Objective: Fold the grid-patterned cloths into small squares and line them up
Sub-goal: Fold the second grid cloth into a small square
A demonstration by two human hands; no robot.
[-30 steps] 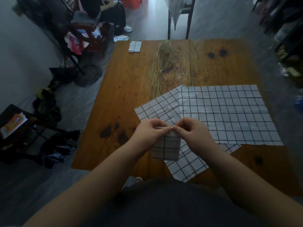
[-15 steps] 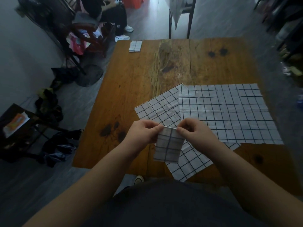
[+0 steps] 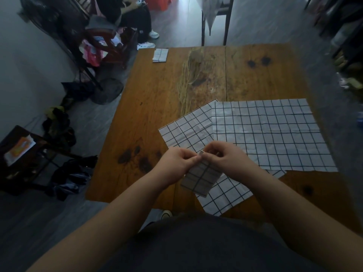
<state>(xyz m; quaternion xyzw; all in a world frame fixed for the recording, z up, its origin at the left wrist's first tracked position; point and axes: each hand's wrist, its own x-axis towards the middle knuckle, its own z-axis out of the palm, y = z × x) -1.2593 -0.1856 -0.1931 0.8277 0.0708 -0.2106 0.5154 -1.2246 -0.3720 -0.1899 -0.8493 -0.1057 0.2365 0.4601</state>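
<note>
1. Both hands meet over the near edge of the wooden table (image 3: 157, 107): my left hand (image 3: 174, 163) and right hand (image 3: 227, 160) each pinch the top edge of the folded cloth (image 3: 201, 178), fingertips closed on it and nearly touching each other.
2. On the table's right side I see the largest open grid cloth (image 3: 275, 134), lying flat.
3. A second open cloth (image 3: 186, 130) lies skewed, partly under the big one, with its near corner showing below my hands.
4. The folded cloth hangs from my pinch, tilted, just above that skewed sheet. Compared with half a second ago, it has swung more to the right and my fingers have drawn closer together at its top.
5. One finished small square (image 3: 160, 55) sits at the far left corner of the table, well apart.
6. I can read no writing or labels anywhere.
</note>
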